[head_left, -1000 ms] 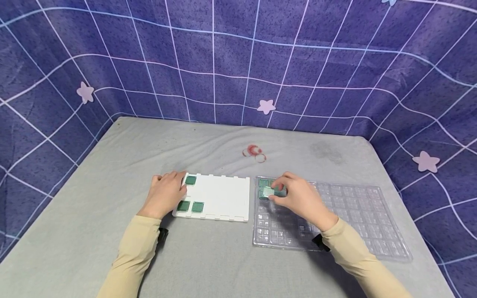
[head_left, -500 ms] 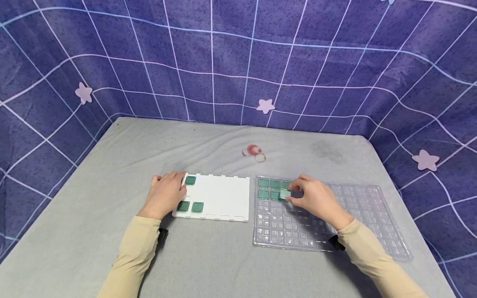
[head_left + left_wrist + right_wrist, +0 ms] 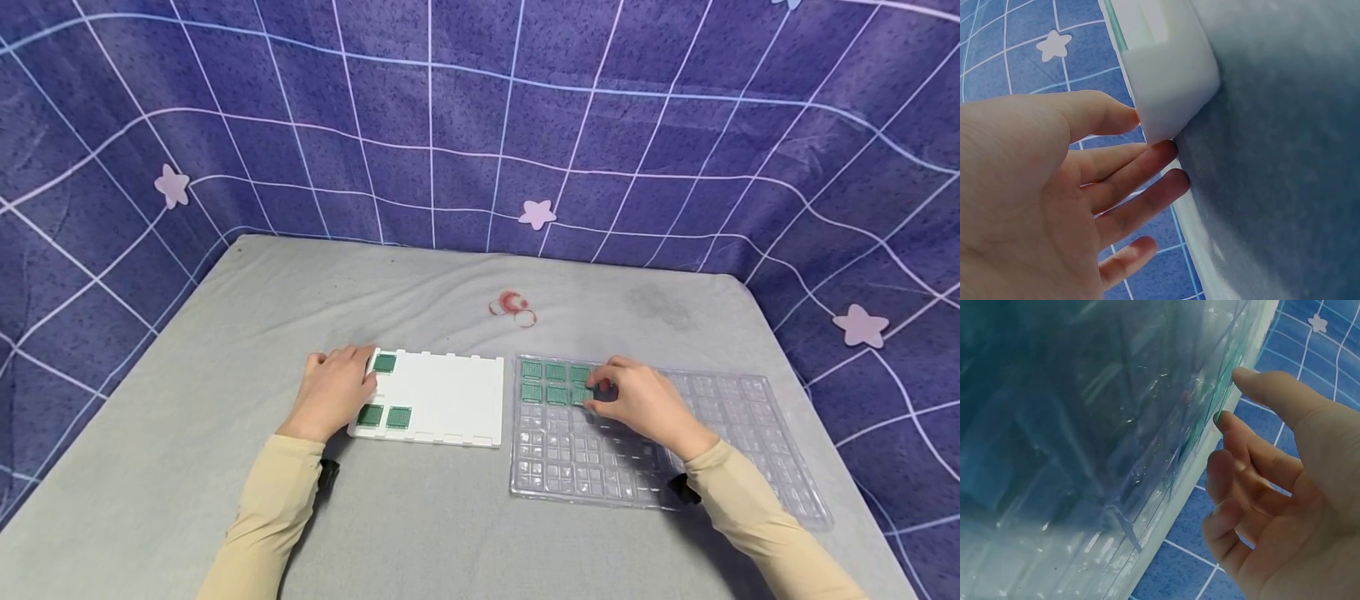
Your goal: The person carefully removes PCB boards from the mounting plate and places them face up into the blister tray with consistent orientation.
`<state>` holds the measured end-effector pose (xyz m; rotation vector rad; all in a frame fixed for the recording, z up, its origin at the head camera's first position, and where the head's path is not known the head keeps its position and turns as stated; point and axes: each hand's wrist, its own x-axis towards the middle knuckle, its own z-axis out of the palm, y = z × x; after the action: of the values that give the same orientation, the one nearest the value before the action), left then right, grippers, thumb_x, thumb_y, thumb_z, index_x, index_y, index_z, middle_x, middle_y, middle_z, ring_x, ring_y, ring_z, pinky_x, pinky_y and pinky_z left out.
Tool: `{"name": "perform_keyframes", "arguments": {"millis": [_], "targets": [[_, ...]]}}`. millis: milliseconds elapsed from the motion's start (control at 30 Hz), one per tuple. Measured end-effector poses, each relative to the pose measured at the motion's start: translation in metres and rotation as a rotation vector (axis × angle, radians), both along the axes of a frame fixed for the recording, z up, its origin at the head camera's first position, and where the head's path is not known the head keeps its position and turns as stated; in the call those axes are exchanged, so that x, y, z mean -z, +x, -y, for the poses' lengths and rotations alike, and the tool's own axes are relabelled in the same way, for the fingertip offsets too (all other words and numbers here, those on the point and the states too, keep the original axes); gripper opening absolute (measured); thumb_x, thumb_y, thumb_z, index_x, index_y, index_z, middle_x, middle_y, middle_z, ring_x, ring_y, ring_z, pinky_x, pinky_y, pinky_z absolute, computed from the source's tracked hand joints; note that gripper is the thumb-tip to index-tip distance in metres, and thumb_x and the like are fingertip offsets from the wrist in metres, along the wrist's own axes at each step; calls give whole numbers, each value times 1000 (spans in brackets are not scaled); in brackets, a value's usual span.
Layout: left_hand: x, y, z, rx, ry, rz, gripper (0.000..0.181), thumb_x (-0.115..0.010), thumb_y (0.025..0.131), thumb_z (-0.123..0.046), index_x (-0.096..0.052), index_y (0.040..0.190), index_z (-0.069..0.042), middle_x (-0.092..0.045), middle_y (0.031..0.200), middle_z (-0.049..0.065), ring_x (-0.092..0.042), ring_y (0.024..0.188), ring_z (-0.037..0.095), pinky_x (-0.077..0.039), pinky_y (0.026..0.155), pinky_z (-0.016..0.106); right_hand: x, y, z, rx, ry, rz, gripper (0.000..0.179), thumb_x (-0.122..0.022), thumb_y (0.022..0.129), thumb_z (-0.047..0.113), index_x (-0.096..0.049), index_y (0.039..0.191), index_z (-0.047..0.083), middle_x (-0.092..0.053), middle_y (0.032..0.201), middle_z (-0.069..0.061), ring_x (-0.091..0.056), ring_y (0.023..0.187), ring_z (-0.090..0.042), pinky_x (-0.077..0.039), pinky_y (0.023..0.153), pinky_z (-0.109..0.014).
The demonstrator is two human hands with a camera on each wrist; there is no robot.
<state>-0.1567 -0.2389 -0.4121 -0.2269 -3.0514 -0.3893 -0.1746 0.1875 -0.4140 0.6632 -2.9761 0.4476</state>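
Note:
My left hand [image 3: 337, 390] holds the left end of a white tray [image 3: 450, 396], thumb on top near the edge. In the left wrist view, the thumb and index finger pinch the corner of the white tray [image 3: 1169, 81]. Three small green perforated circuit boards lie on it, one a circuit board [image 3: 398, 417] near its front. At the clear plastic tray [image 3: 555, 475], my right hand [image 3: 637, 400] has thumb and index finger at the right-hand corners of a green circuit board [image 3: 581, 395], which lies low at a pocket. In the right wrist view, a green edge shows between these fingertips [image 3: 1242, 376].
Several other green circuit boards [image 3: 531, 392] sit in pockets at the clear tray's back left. Red ring-shaped marks [image 3: 512, 305] are on the grey cloth [image 3: 420, 517] behind the trays. A blue curtain [image 3: 465, 108] surrounds the table's back and sides.
My right hand has moved to the right with the circuit board, from over the left pockets to the third column, and lowered it flat there. The left hand stays on the white tray.

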Motion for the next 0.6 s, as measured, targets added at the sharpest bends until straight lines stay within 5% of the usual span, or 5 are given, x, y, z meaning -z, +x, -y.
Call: {"name": "perform_keyframes", "arguments": {"millis": [600], "targets": [[-2, 1, -1, -3, -4, 7, 46, -56, 100, -16, -56, 141, 4, -66, 131, 23, -62, 116, 41, -33, 97, 56, 3, -1, -1, -7, 3, -9, 26, -86, 79, 30, -78, 101, 17, -65, 88, 6, -56, 73, -7, -47, 63, -29]]}}
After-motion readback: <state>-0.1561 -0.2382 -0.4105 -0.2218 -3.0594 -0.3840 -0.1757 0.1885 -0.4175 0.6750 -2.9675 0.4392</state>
